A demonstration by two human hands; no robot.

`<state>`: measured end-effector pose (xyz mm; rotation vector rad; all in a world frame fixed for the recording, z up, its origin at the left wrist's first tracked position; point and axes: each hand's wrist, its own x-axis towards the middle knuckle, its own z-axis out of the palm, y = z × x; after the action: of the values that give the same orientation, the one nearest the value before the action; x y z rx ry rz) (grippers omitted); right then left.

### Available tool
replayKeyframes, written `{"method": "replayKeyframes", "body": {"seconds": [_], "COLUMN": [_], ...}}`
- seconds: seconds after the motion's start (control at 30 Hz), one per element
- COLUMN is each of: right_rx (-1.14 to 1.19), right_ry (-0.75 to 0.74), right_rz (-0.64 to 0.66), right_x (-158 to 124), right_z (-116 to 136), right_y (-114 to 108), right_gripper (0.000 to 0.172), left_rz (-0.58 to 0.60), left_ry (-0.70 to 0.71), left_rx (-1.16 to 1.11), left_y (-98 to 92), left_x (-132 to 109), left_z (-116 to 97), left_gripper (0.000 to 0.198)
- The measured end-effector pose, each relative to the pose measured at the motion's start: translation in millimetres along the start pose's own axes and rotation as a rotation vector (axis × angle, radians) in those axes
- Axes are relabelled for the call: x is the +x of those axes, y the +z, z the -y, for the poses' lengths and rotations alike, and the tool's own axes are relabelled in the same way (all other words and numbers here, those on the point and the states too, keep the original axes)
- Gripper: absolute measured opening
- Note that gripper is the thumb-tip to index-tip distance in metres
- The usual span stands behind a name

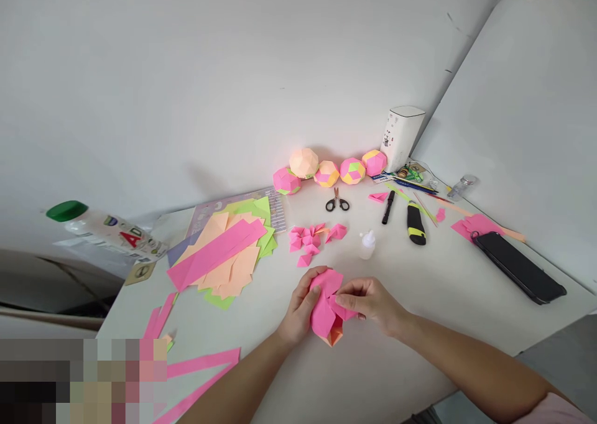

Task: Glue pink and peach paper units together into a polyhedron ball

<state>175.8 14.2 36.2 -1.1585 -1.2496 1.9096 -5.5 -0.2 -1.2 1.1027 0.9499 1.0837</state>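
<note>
My left hand (298, 309) and my right hand (368, 299) meet over the white table (410, 299), both closed on a folded pink paper piece (325, 309) with an orange corner at its bottom. My left fingers curl round its left side. My right fingers pinch a flap on its right side. Just beyond it lie several small folded pink paper units (310, 239) and a small white glue bottle (367, 244).
A stack of pink, orange and green sheets (224, 253) lies at left, pink strips (200, 368) at the near left. Several paper balls (326, 170), scissors (336, 202), a marker (388, 207), a utility knife (416, 224), a black phone (517, 265) and a plastic bottle (107, 228) stand around.
</note>
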Motion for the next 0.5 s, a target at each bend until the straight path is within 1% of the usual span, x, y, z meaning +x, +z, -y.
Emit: {"method": "replayKeyframes", "body": {"seconds": [0.2,0.5], "right_rx": [0.006,0.07], "right_ry": [0.007,0.031], "right_rz": [0.02,-0.017], "right_x": [0.2,0.0], "right_z": [-0.9,-2.1], "right_y": [0.6,3.4], "right_gripper": [0.026,0.027], "left_rz": [0.003,-0.035], "left_ry": [-0.005,-0.013], "left_rx": [-0.006,-0.02], "left_y": [0.2,-1.0], "left_x": [-0.3,-1.1], "left_z": [0.4,4.5], "left_gripper": [0.036,0.038]}}
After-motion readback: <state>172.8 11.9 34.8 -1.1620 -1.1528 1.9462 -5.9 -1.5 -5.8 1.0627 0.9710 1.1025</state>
